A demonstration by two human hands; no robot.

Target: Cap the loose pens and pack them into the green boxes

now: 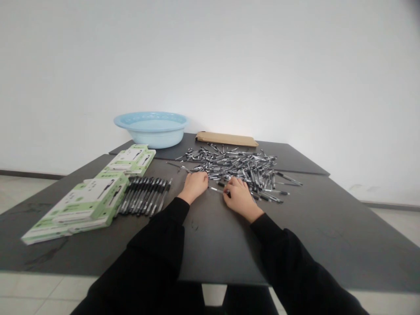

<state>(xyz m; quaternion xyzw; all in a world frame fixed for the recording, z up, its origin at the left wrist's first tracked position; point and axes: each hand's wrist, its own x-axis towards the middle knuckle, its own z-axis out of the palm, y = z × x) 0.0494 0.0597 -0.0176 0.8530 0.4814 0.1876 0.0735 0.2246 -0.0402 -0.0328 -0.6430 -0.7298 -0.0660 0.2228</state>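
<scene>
My right hand [241, 197] is closed, thumb and fingers pinched on a clear-barrelled gel pen [215, 189] with a dark grip. The pen points left, its far end close to my left hand [195, 186]. My left hand is curled at the near left edge of a loose pen pile [243, 166]; its fingertips are hidden, so what it holds cannot be made out. A dark, thin pen [177, 166] lies just beyond that hand. To the left, several gel pens [144, 194] lie side by side in a row, dark grips toward the far side.
Green and white pen boxes [88, 197] lie stacked along the left of the dark table [223, 245], touching or close to the pen row. A light blue basin [157, 131] stands at the back left. Flat brown cardboard [226, 139] lies near the wall.
</scene>
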